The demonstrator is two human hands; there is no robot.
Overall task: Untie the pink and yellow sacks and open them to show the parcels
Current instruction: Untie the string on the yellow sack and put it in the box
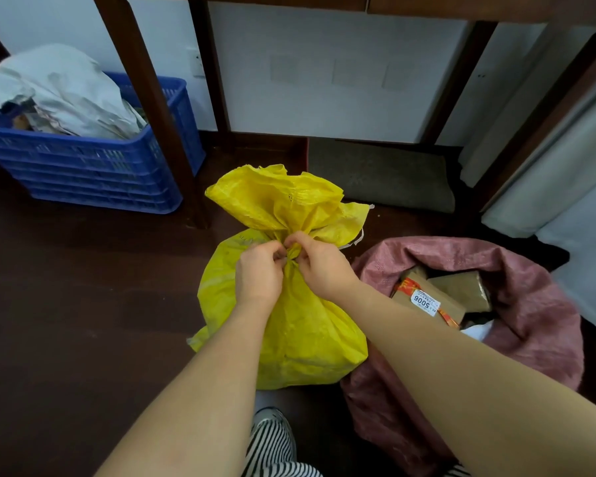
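A yellow woven sack (300,335) stands upright on the dark floor in the middle, its neck gathered and tied, with the loose top fanned out above the knot. My left hand (259,273) and my right hand (319,265) both pinch the tie at the neck from either side. To the right sits the pink sack (537,325), its mouth folded open. Inside it lie brown parcels (456,287), one with a white label and red tape.
A blue plastic crate (93,166) holding a grey sack stands at the back left beside a dark wooden table leg (159,108). A grey mat (382,177) lies by the white wall. White curtain fabric (561,173) hangs at the right. My striped trousers and shoe (272,438) are below.
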